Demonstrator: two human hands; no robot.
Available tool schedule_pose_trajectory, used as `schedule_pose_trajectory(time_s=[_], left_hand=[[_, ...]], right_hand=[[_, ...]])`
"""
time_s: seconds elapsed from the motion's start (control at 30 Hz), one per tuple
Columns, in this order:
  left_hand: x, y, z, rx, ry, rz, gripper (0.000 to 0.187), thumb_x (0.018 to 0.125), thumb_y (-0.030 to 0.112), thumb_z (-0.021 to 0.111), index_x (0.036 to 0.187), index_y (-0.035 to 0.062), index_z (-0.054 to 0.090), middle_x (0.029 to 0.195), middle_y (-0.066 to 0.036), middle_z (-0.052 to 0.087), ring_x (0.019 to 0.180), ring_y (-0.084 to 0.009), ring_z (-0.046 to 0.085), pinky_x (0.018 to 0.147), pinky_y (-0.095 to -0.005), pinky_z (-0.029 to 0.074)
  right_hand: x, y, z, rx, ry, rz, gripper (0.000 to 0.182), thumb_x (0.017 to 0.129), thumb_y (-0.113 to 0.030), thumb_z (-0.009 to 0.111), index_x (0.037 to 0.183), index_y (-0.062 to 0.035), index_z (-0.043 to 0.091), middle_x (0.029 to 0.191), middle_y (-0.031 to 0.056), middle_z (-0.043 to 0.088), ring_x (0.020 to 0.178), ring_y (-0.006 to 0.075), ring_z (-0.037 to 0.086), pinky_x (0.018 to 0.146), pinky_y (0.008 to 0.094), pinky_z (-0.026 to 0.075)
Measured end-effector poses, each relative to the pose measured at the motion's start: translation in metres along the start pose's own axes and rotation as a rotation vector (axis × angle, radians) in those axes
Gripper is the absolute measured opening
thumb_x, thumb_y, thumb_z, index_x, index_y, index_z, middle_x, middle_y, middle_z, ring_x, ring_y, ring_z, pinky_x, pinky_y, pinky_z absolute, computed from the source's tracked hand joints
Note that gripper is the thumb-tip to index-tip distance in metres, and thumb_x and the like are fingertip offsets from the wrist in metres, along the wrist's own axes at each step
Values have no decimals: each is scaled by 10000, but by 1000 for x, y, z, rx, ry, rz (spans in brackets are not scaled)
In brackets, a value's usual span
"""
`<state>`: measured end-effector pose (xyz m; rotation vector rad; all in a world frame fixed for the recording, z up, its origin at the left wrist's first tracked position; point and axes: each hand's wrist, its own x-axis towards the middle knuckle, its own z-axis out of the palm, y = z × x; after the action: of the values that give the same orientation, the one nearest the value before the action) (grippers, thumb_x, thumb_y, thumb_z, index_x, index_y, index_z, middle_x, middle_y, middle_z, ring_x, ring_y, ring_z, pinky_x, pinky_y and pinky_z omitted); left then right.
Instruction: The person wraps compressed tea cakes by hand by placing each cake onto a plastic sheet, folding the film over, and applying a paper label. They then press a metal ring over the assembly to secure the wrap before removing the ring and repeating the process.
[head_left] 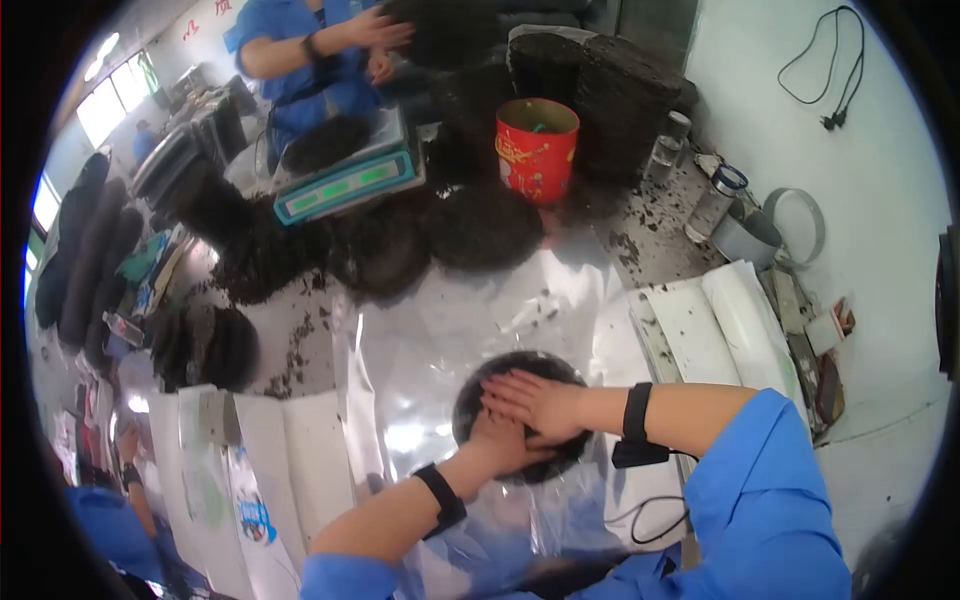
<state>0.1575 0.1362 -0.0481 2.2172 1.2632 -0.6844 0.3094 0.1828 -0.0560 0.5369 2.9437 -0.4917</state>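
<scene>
A round dark disc (568,458) lies on a clear plastic sheet (470,310) in front of me. My left hand (500,445) rests flat on it, its fingers partly under the other hand. Crossing over from the right, my right hand (535,403) lies palm down with fingers stretched out, covering part of the disc and overlapping the left fingers. Neither hand grips anything. Each of my wrists wears a black strap. Most of the disc's middle is hidden under the hands.
Beyond the sheet lie more dark discs (485,230), a scale (345,187) and a red bucket (540,160). Glass bottles (716,203) stand at right near a grey ring-shaped strip (797,225). Across the table is a person in blue (300,60). Dark stacks (205,345) stand at left.
</scene>
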Motion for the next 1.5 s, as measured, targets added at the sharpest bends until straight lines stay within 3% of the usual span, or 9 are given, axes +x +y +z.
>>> schedule_pose_trajectory(time_s=[0.2, 0.3, 0.83, 0.97, 1.07, 1.17, 1.23, 1.4, 1.5], left_hand=[[-21, -7, 73, 18, 523, 160, 1070, 816, 711, 485, 1490, -51, 154, 1572, -237, 81, 1470, -352, 27, 1178, -471, 1], [-56, 4, 72, 22, 547, 58, 1125, 790, 747, 492, 1479, -76, 154, 1563, -263, 71, 1475, -331, 7, 1181, -456, -5], [-52, 2, 74, 16, 531, 40, 1137, 793, 751, 482, 1473, -93, 138, 1558, -288, 37, 1471, -354, -11, 1182, -454, -3], [-51, 4, 73, 21, 494, 35, 1148, 790, 757, 478, 1479, -88, 117, 1560, -284, 21, 1471, -353, -25, 1181, -452, -14], [-52, 6, 71, 33, 458, 16, 1151, 790, 761, 472, 1482, -84, 108, 1562, -283, 11, 1472, -351, -34, 1180, -451, -19], [-51, 5, 72, 30, 459, 22, 1149, 793, 762, 465, 1483, -84, 107, 1562, -283, 8, 1472, -351, -41, 1179, -452, -24], [-49, 2, 71, 39, 482, 34, 1146, 791, 764, 465, 1483, -80, 119, 1564, -276, 19, 1473, -344, -31, 1178, -454, -20], [-49, 7, 73, 62, 529, 119, 1126, 776, 760, 489, 1477, -67, 184, 1567, -257, 77, 1474, -330, 40, 1175, -467, 22], [-72, 25, 59, -141, 717, 305, 793, 810, 475, 665, 1348, -55, 423, 1376, -226, 463, 1294, -347, 437, 1091, -448, 328]], right_hand=[[-53, -141, -137, 911, 434, 15, 342, 913, -145, 571, 1212, 20, 576, 1143, 172, 644, 1040, 262, 627, 908, 341, 486], [-97, -208, -186, 1505, 353, -561, 347, 947, -161, 549, 1245, 16, 553, 1154, 155, 642, 1061, 221, 621, 921, 336, 481], [-127, -265, -172, 1529, 186, -903, 579, 935, -352, 561, 1363, 12, 423, 1293, 160, 527, 1139, 277, 542, 952, 394, 447], [-120, -241, -141, 1403, 71, -470, 642, 932, -400, 564, 1392, 11, 390, 1328, 161, 499, 1158, 291, 522, 960, 409, 439], [-106, -249, -63, 624, 578, 68, 765, 733, -306, 791, 1341, -15, 429, 1034, 174, 598, 847, 345, 582, 798, 436, 475], [-118, -226, 0, 121, 282, 204, 826, 777, -362, 731, 1441, -57, 344, 1105, 114, 566, 985, 271, 560, 834, 367, 457], [-125, -217, 9, 136, -102, 410, 860, 767, -376, 718, 1466, -73, 319, 838, 39, 614, 760, 227, 604, 735, 327, 469], [-164, -220, 31, 204, -24, 112, 800, 821, -448, 677, 1449, -71, 356, 686, 50, 594, 633, 253, 592, 657, 353, 486], [-143, -205, -28, 228, 93, 119, 730, 858, -474, 626, 1437, -91, 398, 851, 85, 621, 762, 257, 622, 673, 352, 498]])
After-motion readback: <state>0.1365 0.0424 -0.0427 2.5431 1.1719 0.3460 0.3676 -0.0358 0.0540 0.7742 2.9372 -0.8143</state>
